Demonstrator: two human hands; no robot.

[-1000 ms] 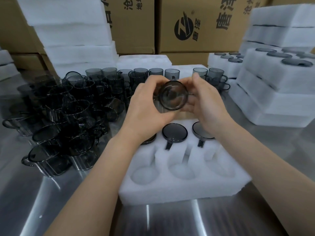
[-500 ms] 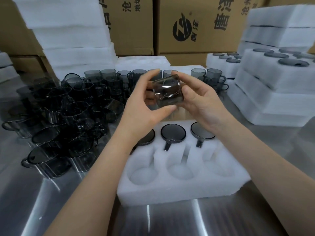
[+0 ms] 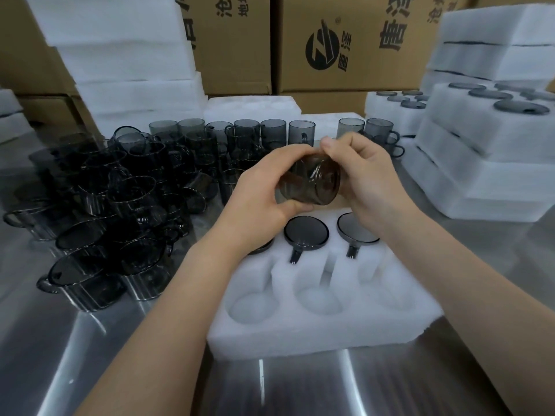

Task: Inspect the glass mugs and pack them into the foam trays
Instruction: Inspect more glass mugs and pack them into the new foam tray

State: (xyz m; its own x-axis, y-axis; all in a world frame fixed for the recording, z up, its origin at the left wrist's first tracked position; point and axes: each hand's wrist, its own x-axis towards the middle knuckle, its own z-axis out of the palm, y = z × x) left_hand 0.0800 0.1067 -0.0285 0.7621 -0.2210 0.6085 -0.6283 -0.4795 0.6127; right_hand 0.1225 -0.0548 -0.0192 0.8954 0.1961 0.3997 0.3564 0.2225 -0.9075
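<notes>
Inspecting 1 mug [image 3: 313, 184] above the tray [image 3: 300, 334]
Fingers of left hand [image 3: 261, 193] and right hand [image 3: 372, 181] grasp it; best turned slowly, checking rim and handle.

Brown cardboard boxes [image 3: 369, 76] with black print stand stacked behind; a shiny metal table [image 3: 90, 340] spreads beneath.

Bench surface: brushed steel table [image 3: 90, 355], reflective.
We note one open foam tray [image 3: 315, 334] at front centre. A crowd of smoked glass mugs [image 3: 120, 205] sits at left, some upright, some tipped. Stacked foam trays [image 3: 495, 181] sit at right.
</notes>
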